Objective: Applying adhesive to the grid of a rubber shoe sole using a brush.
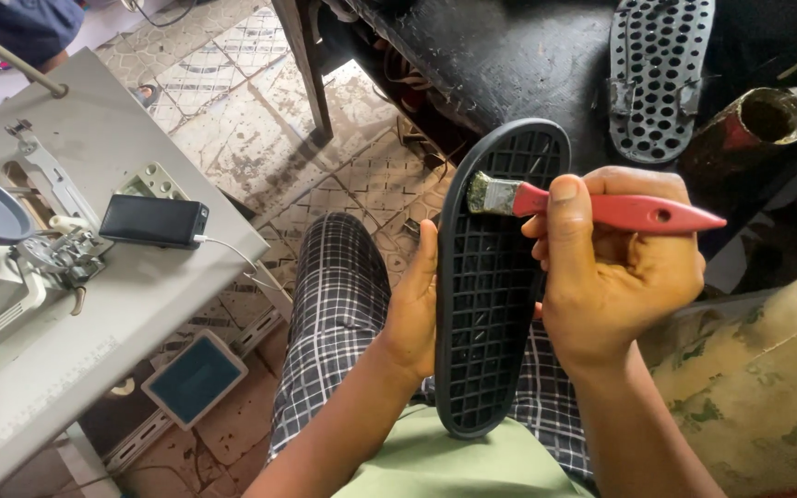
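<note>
Shoe sole (491,304), black w/ grid pattern, stands upright over lap, left hand (412,309) grasping its edge; right hand (615,267) fingers clenched round red glue brush (592,207), bristles touching sole's top.

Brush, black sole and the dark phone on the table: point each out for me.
Brush (615,210): head view, on its red handle.
Black sole (491,304): head view, on its gridded middle.
Dark phone (151,220): head view, on the middle of its face.
</note>
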